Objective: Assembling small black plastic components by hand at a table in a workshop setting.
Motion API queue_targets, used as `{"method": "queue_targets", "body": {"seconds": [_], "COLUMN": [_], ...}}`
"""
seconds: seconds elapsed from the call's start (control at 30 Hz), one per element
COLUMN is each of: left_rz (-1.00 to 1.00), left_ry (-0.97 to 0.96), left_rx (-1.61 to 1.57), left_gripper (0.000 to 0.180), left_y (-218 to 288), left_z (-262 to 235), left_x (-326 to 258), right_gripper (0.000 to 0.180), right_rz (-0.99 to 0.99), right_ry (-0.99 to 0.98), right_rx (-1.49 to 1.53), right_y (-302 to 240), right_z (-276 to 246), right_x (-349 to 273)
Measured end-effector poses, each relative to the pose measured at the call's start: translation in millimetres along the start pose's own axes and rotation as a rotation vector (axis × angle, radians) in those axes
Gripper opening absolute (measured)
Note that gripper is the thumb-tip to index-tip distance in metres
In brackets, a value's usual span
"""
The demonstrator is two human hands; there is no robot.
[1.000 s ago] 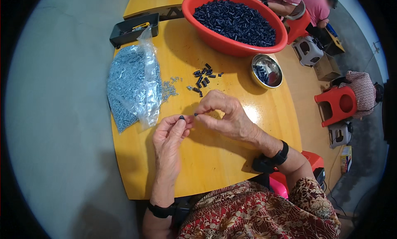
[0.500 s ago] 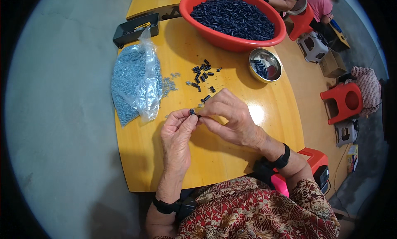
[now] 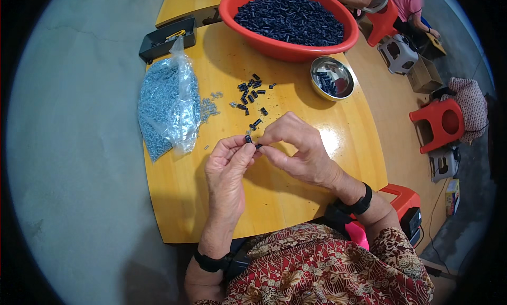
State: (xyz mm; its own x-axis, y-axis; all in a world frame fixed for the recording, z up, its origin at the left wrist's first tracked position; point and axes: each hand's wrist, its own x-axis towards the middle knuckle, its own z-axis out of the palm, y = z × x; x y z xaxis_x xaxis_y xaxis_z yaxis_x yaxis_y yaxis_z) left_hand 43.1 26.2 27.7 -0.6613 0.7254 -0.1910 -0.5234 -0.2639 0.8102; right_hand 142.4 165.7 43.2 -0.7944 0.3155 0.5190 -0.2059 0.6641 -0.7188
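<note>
My left hand point(image 3: 228, 170) pinches a small black plastic part point(image 3: 248, 139) between thumb and forefinger, above the table's near half. From the right, my right hand point(image 3: 303, 152) meets it, its thumb and forefinger closed on a dark bit at the same spot. Whether that is the same part or a second one is hidden by the fingertips. Just beyond the hands lie several loose black parts point(image 3: 251, 97). Small silvery screws point(image 3: 209, 110) are scattered beside a clear plastic bag point(image 3: 168, 107) full of such screws.
A large red basin point(image 3: 290, 52) heaped with black parts stands at the table's far side. Right of it sits a metal bowl point(image 3: 343, 75) holding some. A dark tray point(image 3: 168, 40) with a yellow-handled tool is at far left. Stools point(image 3: 443, 120) and another person point(image 3: 409, 6) are beyond.
My right fingertips have shifted slightly down and away from the top of the part in my left hand, uncovering more of it. The whole view has shifted a little.
</note>
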Motion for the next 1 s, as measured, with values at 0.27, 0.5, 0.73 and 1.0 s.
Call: {"method": "queue_targets", "body": {"seconds": [0.27,0.5,0.73,1.0], "left_rz": [0.077,0.089,0.122,0.001], "left_ry": [0.02,0.066,0.043,-0.04], "left_rx": [0.182,0.166,0.225,0.085], "left_gripper": [0.014,0.014,0.013,0.013], "left_y": [-3.1,-8.8,-12.1,-16.7], "left_z": [3.9,1.5,4.5,5.6], "left_x": [3.0,4.0,1.1,3.4], "right_gripper": [0.019,0.019,0.019,0.015], "right_rz": [-0.094,-0.111,-0.126,-0.072], "right_ry": [-0.034,0.032,0.026,0.126], "right_rx": [-0.233,-0.306,-0.3,-0.214], "right_y": [-4.1,-2.8,-5.7,1.9], "right_z": [-2.7,4.1,-0.3,1.6], "right_x": [-1.4,-6.4,-13.7,-15.5]}}
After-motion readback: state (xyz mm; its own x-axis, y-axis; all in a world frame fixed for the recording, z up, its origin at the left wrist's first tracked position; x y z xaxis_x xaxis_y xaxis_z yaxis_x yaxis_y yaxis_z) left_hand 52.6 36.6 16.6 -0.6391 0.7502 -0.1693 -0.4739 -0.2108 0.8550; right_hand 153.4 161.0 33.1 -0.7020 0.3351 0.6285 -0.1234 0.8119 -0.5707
